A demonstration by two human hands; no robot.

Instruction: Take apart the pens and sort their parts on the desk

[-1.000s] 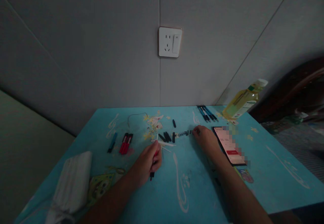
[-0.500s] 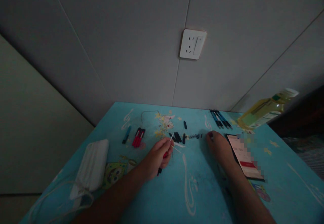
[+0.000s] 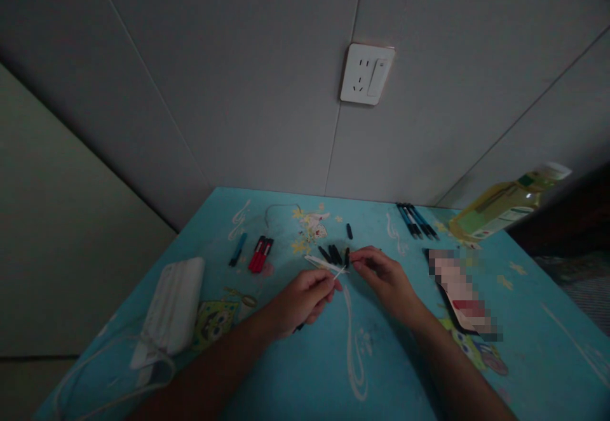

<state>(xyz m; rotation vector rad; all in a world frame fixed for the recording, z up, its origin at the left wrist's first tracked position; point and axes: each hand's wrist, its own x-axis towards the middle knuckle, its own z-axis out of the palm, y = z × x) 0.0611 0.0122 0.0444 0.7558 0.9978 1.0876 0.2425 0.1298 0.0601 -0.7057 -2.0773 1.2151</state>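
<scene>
My left hand (image 3: 307, 297) is closed on a thin white pen refill (image 3: 340, 272), which points up and to the right. A dark end of something shows under the same palm. My right hand (image 3: 381, 275) is close by on the right, thumb and fingertips pinched just beyond the refill's tip; whatever is between them is too small to make out. Beside those fingertips is a short dark pen piece (image 3: 347, 256). Several more dark pen pieces (image 3: 334, 254) lie to its left, with white slim pieces (image 3: 318, 262) in front, partly behind my left hand.
Red pen barrels (image 3: 261, 255) and a blue pen part (image 3: 237, 249) lie on the left. A white power-bank-like block (image 3: 171, 310) with a cable is nearer. Several blue pens (image 3: 416, 221), a phone (image 3: 457, 300) and a bottle of yellow liquid (image 3: 505, 205) are on the right.
My right hand has moved left from beside the phone to the refill's tip. The small dark pieces formerly in a row there are now hidden or gone. My left hand has shifted slightly right.
</scene>
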